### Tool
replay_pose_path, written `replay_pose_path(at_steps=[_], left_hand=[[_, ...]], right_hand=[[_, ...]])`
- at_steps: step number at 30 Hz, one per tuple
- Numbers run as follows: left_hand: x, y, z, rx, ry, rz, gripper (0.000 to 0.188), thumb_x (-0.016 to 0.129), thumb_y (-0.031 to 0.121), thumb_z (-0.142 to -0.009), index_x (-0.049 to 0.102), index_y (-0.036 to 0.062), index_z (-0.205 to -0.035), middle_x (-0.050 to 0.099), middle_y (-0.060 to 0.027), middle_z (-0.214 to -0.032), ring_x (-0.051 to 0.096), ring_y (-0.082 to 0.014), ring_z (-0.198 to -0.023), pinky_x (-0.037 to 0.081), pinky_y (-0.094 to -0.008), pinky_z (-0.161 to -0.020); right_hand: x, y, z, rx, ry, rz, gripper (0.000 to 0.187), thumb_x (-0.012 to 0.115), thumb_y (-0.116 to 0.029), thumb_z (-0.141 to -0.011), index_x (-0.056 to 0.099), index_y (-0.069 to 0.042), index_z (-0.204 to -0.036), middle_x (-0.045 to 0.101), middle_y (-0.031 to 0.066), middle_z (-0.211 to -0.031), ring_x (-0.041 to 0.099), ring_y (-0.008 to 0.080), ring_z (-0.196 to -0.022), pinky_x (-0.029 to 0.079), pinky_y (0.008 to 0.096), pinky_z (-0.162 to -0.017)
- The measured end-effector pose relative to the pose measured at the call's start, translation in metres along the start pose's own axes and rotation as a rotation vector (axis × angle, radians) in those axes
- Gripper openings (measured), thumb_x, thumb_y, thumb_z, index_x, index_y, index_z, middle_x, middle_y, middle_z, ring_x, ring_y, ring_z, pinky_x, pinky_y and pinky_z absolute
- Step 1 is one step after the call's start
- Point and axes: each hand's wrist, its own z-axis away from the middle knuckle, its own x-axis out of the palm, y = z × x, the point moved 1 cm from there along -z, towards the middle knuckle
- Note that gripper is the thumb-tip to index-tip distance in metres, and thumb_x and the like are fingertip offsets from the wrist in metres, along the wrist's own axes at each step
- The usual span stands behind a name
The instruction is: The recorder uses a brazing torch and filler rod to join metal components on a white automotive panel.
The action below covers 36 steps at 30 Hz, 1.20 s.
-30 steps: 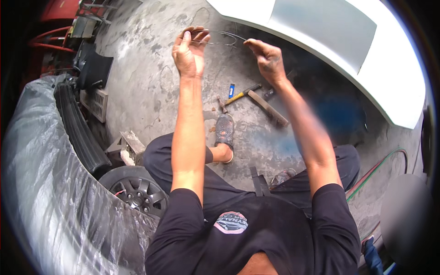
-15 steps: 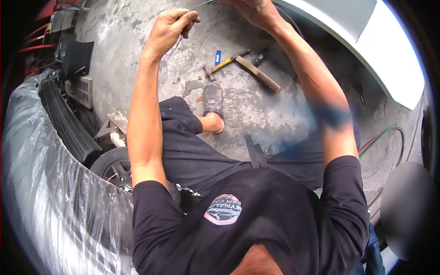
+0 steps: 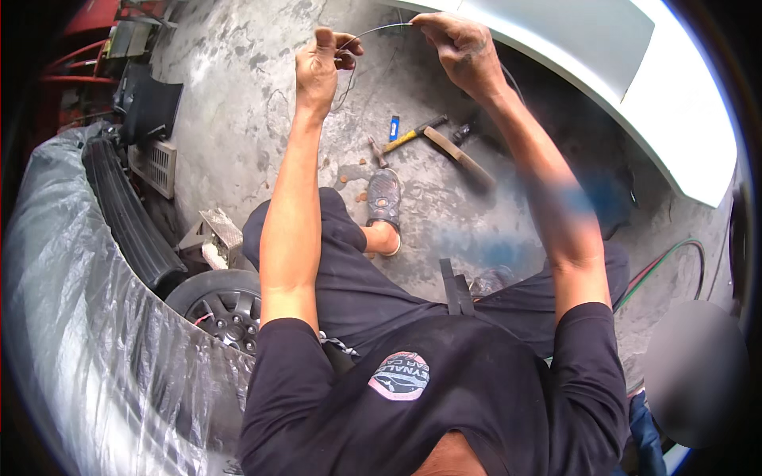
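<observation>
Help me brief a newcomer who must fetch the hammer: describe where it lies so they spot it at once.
On the grey concrete floor, between the person's grey shoe and the white car panel, lies a cluster of tools. The hammer is the long one with a pale wooden handle, unlike the yellow-handled tool beside it.

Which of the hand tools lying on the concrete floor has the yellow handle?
The hammer beside the blue piece; the longer tool to its right has a plain wooden handle.

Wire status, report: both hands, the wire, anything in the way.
Left hand and right hand both pinching thin wire, held up between them. Hammer on floor below, nothing blocking.
</observation>
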Motion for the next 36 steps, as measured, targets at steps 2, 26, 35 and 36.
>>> replay_pose_path(at_steps=[2, 26, 35, 36], left_hand=[[0.002, 0.010, 0.006, 0.007, -0.214, -0.054, 0.057, 0.057, 0.050, -0.106, 0.070, -0.0047, -0.117, 0.074, -0.0113, -0.095, 0.067, -0.0137, -0.078, 0.058, -0.0282, -0.075], [0.006, 0.021, -0.016, 0.161, 0.322, 0.395, 0.028, 0.054, 0.020, -0.109, 0.068, -0.0017, -0.098, 0.074, -0.0178, -0.089, 0.075, -0.0308, -0.075, 0.066, -0.0463, -0.074], [0.006, 0.009, -0.024, 0.095, 0.522, 0.532, 0.023, 0.049, 0.018, -0.111, 0.060, 0.0007, -0.101, 0.069, -0.0139, -0.091, 0.072, -0.0291, -0.081, 0.066, -0.0500, -0.074], [0.006, 0.008, -0.023, 0.086, 0.509, 0.557, 0.025, 0.047, 0.020, -0.112, 0.060, 0.0001, -0.102, 0.069, -0.0157, -0.095, 0.072, -0.0333, -0.085, 0.066, -0.0551, -0.081]], right_hand=[[-0.012, -0.009, -0.011, -0.115, -0.027, 0.078, 0.031, 0.057, 0.006, -0.093, 0.074, -0.005, -0.116, 0.065, 0.0024, -0.078, 0.062, 0.0109, -0.076, 0.053, 0.0275, -0.072], [0.051, -0.017, 0.082, 0.274, -0.130, -0.340, 0.043, 0.058, 0.009, -0.088, 0.072, -0.005, -0.125, 0.067, 0.0032, -0.076, 0.059, 0.0071, -0.071, 0.053, 0.0262, -0.070], [0.054, 0.008, 0.059, 0.195, -0.019, -0.302, 0.048, 0.055, 0.012, -0.088, 0.073, -0.008, -0.128, 0.068, 0.0057, -0.075, 0.052, 0.0043, -0.068, 0.048, 0.0206, -0.070], [0.051, 0.006, 0.052, 0.091, 0.016, -0.246, 0.047, 0.055, 0.011, -0.088, 0.073, -0.008, -0.127, 0.070, 0.0115, -0.075, 0.049, 0.0041, -0.066, 0.046, 0.0203, -0.068]])
